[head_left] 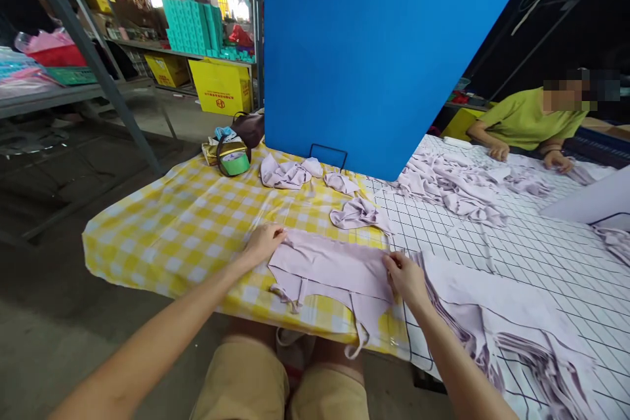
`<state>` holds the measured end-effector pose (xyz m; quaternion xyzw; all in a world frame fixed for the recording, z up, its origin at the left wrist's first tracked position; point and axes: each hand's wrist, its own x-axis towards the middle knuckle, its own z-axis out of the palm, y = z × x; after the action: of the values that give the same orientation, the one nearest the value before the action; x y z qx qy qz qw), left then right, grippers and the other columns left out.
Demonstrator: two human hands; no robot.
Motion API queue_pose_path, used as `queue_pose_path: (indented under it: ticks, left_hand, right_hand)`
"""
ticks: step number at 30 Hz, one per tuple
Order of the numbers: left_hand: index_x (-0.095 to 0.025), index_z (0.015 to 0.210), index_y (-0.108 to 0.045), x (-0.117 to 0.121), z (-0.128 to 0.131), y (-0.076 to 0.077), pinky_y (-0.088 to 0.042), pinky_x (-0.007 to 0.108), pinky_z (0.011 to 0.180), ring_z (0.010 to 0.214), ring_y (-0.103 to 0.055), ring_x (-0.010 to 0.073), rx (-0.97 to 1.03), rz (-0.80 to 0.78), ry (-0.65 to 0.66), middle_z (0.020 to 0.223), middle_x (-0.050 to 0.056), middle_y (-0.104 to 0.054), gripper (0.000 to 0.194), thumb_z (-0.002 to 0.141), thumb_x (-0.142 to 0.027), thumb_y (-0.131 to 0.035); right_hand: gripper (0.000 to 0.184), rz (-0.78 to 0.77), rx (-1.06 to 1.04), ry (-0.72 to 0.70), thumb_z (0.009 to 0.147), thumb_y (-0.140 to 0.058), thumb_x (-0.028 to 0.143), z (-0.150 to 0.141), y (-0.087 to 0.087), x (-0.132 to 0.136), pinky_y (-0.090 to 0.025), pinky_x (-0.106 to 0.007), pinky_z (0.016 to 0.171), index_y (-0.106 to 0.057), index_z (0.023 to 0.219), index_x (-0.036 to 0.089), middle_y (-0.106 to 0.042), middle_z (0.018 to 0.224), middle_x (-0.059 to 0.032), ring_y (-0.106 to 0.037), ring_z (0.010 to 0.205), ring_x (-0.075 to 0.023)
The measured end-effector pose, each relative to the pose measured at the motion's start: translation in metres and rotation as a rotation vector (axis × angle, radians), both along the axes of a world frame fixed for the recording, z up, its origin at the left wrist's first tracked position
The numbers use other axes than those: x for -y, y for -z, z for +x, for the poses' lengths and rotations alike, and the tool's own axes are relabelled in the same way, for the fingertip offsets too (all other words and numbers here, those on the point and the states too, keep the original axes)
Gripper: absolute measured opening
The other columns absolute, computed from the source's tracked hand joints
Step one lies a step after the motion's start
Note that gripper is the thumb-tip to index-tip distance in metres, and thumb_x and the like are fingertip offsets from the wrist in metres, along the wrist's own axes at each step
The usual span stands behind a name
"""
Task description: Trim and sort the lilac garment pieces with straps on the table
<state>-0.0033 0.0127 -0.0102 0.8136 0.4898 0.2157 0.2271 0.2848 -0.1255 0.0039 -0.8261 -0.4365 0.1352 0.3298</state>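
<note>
A pale lilac strappy top (335, 266) lies spread on the yellow checked cloth, its thin straps pointing toward me and one hanging over the table edge. My left hand (266, 243) is closed in a pinch on its upper left corner. At the opposite end, my right hand (404, 275) pinches the right edge between thumb and fingers. Just beyond that hand, a stack of similar lilac tops (506, 315) lies on the white gridded cloth. Farther back are a crumpled lilac piece (359, 213) and another lilac bundle (288, 172).
A tall blue panel (378, 59) stands at the back of the table. Behind it to the right, a person (531, 118) in a yellow-green shirt handles lilac fabric beside a loose heap (453, 184). A bag with a green item (233, 161) sits at the far left corner.
</note>
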Motion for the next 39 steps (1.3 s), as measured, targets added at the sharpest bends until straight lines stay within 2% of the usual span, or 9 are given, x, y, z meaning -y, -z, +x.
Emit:
queue_pose_path:
  ticks: [5,10,16,19,22,25,29,34,39]
  left_hand:
    - [-0.017,0.084,-0.055,0.015,0.008,0.012,-0.041,0.033,0.082,0.092,-0.052,0.0203,0.049,0.164,-0.033,0.094,0.006,-0.057,0.007,0.078,-0.014,-0.053]
    - [-0.019,0.095,-0.053,0.061,-0.017,0.007,-0.041,0.035,0.082,0.093,-0.049,0.0205,-0.025,0.112,0.367,0.095,0.003,-0.054,0.02,0.078,-0.029,-0.06]
    - [-0.017,0.075,-0.051,0.092,-0.033,0.016,-0.04,0.029,0.074,0.084,-0.047,0.0175,-0.065,0.022,0.382,0.084,0.002,-0.052,0.007,0.078,-0.019,-0.057]
    - [-0.017,0.07,-0.051,0.103,-0.037,0.013,-0.037,0.03,0.074,0.083,-0.047,0.0172,-0.011,0.07,0.465,0.081,0.002,-0.054,0.009,0.078,-0.019,-0.056]
    - [-0.018,0.07,-0.054,0.113,-0.046,0.009,-0.035,0.033,0.079,0.084,-0.049,0.0184,0.035,0.063,0.679,0.082,0.002,-0.058,0.022,0.074,-0.038,-0.063]
    - [-0.019,0.074,-0.059,0.112,-0.052,0.005,-0.035,0.034,0.087,0.091,-0.052,0.0191,0.113,0.018,0.692,0.085,0.003,-0.061,0.029,0.082,-0.046,-0.051]
    - [-0.021,0.115,-0.055,0.088,-0.04,0.004,-0.024,0.04,0.105,0.124,-0.038,0.0207,0.017,0.028,0.579,0.125,0.006,-0.053,0.033,0.092,-0.033,-0.034]
    - [-0.028,0.132,-0.04,0.063,-0.017,0.015,-0.017,0.046,0.109,0.135,-0.019,0.0231,-0.231,-0.023,0.665,0.144,0.001,-0.03,0.04,0.094,-0.033,-0.032]
    - [-0.033,0.133,-0.038,0.061,-0.014,0.022,-0.015,0.046,0.109,0.136,-0.015,0.0208,-0.248,-0.016,0.663,0.146,-0.001,-0.026,0.039,0.095,-0.036,-0.03]
  right_hand:
    - [0.029,0.026,0.065,0.053,0.069,-0.044,0.036,-0.007,0.015,0.005,-0.04,-0.033,0.064,-0.059,0.086,0.017,-0.061,0.074,-0.0071,-0.054,0.062,-0.0197]
    - [0.032,0.103,-0.006,-0.056,0.077,-0.045,0.043,-0.046,0.013,0.053,-0.042,-0.028,0.057,-0.058,0.088,0.017,-0.061,0.071,-0.005,-0.053,0.057,-0.0164]
    - [0.031,-0.039,-0.518,-0.323,0.078,-0.052,0.047,-0.132,0.034,0.103,-0.041,-0.021,0.05,-0.063,0.071,0.019,-0.059,0.058,-0.0006,-0.053,0.054,-0.0136]
    - [0.036,-0.094,-0.946,-0.277,0.076,-0.055,0.053,-0.171,0.047,0.104,-0.035,-0.018,0.041,-0.064,0.081,0.019,-0.055,0.055,0.0026,-0.046,0.044,-0.0087]
    - [0.047,-0.064,-1.39,-0.137,0.073,-0.056,0.06,-0.196,0.055,0.094,-0.03,-0.015,0.033,-0.062,0.091,0.017,-0.057,0.065,0.0017,-0.047,0.043,-0.0069]
    - [0.046,-0.018,-1.669,0.027,0.068,-0.065,0.055,-0.208,0.054,0.082,-0.03,-0.013,0.031,-0.063,0.092,0.016,-0.058,0.072,0.0007,-0.049,0.048,-0.0061]
    - [0.035,0.038,-1.769,0.194,0.059,-0.078,0.039,-0.213,0.05,0.078,-0.026,-0.011,0.033,-0.066,0.082,0.016,-0.049,0.061,0.0059,-0.042,0.046,-0.0026]
    - [0.036,0.062,-1.751,0.182,0.059,-0.077,0.043,-0.226,0.057,0.092,-0.023,-0.011,0.032,-0.067,0.081,0.016,-0.044,0.051,0.0079,-0.031,0.039,-0.0008]
    - [0.04,0.134,-1.842,0.184,0.057,-0.079,0.039,-0.241,0.073,0.113,-0.029,-0.012,0.032,-0.067,0.09,0.02,-0.057,0.069,0.002,-0.048,0.051,-0.0059]
